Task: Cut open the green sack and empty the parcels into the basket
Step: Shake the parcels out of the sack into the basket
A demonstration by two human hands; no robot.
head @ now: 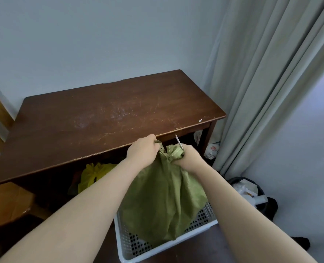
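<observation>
Fingers (152,142) of L hand (142,151) pinch green sack (163,196) neck, R hand (191,158) grips scissors (178,142).

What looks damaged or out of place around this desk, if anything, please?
The table is worn: pale scratches cloud the middle of its top, and a white chip marks its front right corner. A crumpled yellow bag sits underneath. The green sack, gripped by the left hand and right hand, shows no visible cut.

The green sack (163,196) hides the inside of the basket (129,242). The right hand (190,158) covers the scissors (178,142); only the blade tips show.
</observation>
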